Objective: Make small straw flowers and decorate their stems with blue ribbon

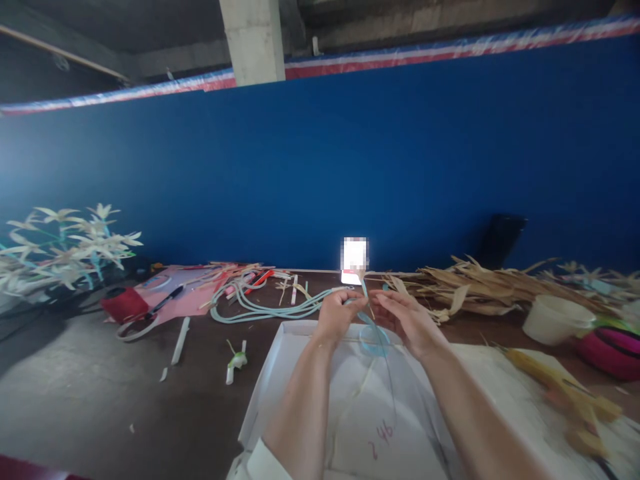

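Note:
My left hand (343, 310) is closed, thumb and forefinger pinching a thin stem wrapped in light-blue tape (365, 290). The stem stands nearly upright, and its pale top overlaps the bright phone screen behind. Just to its right is my right hand (403, 313), fingers stretched out towards the stem; its thumb is partly hidden. A light-blue tape roll (374, 340) sits below the hands over a white box lid (300, 340), which has red writing on it. From beside my left hand, a bundle of light-blue wrapped stems (270, 313) runs out to the left.
A lit phone (346, 276) stands against the blue partition (320, 167). Dried husks (465, 287), a white tub (555, 320) and a yellow glue gun (565, 393) lie right. Left are a red thread spool (123, 305), pink paper (170, 293) and husk flowers (65, 247).

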Demonstrator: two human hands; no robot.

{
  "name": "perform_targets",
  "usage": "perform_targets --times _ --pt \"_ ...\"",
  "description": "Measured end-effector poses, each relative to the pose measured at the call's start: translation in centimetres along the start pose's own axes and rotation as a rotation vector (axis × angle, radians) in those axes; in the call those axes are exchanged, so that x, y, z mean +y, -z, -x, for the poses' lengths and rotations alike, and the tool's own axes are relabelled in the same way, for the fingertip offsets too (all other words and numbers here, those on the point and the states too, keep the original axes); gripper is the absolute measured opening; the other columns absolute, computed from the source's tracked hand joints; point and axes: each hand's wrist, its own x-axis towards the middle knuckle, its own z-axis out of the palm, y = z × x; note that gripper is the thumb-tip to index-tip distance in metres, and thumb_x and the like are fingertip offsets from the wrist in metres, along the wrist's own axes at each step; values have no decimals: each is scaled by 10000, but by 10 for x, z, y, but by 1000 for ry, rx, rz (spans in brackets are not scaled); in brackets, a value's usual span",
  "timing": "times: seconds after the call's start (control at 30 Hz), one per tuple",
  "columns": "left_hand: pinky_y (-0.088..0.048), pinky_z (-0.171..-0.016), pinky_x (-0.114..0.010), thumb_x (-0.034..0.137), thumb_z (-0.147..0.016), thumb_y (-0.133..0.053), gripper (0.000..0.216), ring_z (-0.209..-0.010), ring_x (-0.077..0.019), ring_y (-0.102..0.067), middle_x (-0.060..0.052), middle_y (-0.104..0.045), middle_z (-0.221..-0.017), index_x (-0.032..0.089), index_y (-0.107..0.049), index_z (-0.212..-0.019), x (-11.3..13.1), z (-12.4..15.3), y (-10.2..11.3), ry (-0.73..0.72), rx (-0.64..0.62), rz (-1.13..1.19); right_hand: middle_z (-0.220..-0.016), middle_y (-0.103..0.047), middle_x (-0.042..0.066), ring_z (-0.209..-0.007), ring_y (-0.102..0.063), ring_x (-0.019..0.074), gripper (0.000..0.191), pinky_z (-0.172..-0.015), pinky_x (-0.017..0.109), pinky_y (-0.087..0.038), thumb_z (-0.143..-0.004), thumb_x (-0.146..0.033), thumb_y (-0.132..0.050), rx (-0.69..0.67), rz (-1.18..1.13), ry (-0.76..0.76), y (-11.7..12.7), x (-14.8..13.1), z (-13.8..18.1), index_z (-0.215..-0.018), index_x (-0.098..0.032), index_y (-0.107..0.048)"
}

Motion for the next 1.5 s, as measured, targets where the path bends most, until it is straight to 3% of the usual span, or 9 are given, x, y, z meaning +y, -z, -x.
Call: perform_targets --times 0.13,0.3,0.4,0.53,0.83,1.5 --pt "-345 -511 -203 392 -602 -703 312 -461 -60 -424 17 -541 -537 119 -658 -746 -1 0 -2 10 -65 -35 -763 -627 17 -623 -540 110 298 -587 231 -464 -700 -390 -668 -35 -67 -34 5 2 -2 -944 -218 -681" --pt "-325 -517 -203 417 -599 -696 335 -479 -55 -388 17 -532 -558 119 -663 -750 0 1 -4 -16 -89 -63 -672 -585 4 -595 -494 91 277 -572 215 -422 -680 -400 -693 -101 -69 10 -1 7 -1 -847 -179 -687" --pt "-316 -515 -203 408 -583 -705 337 -478 -49 -372 22 -529 -565 120 -664 -753 1 2 -5 31 -89 -48 -601 -537 -16 -547 -454 76 254 -530 204 -394 -635 -384 -729 -66 -71 18 -3 3 0 -750 -164 -681" --pt "-304 -504 -204 407 -586 -695 338 -474 -48 -353 25 -532 -579 127 -667 -773 -1 2 -4 75 -95 -75 -578 -535 -14 -530 -463 95 272 -520 232 -393 -572 -395 -753 -4 -38 7 -5 -3 2 -673 -162 -656" --pt "-251 -458 -202 459 -567 -698 375 -475 -49 -315 38 -483 -562 136 -649 -752 -4 1 5 92 -183 -137 -622 -584 23 -573 -512 145 268 -569 289 -416 -609 -436 -697 9 281 83 -1 -5 1 -640 -177 -639" --pt "-278 -456 -195 382 -588 -670 298 -460 -47 -335 35 -498 -555 134 -649 -752 -8 0 1 58 -147 -179 -663 -648 21 -653 -569 182 215 -627 294 -441 -645 -404 -657 85 445 155 1 -1 -2 -685 -192 -657"
